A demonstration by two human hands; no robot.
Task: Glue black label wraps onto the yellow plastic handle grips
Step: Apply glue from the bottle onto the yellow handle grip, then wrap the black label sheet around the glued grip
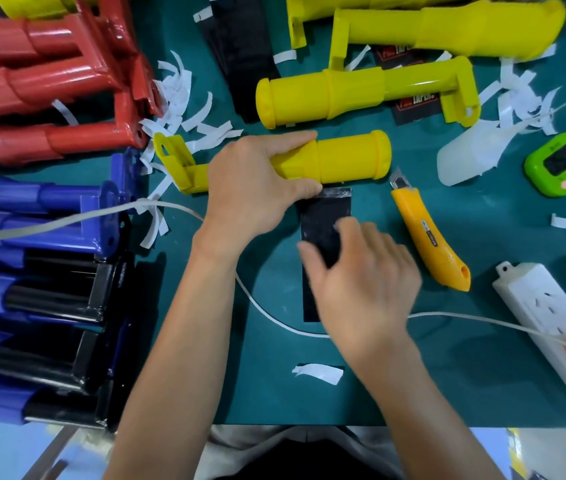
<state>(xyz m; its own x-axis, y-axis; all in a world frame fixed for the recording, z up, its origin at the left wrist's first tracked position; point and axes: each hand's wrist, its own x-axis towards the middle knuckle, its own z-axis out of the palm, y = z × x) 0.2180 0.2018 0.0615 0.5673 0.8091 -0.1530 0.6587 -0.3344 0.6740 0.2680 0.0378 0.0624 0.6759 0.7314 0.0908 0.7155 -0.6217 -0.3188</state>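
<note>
Left hand holds one yellow grip, of perhaps five.

My feed is bright and even, probably lit from overhead, with soft shadows on the teal table and glare streaks along the red handles. The right hand is smeared by motion blur, and the wide lens bows and softens the edges near the power strip.
</note>
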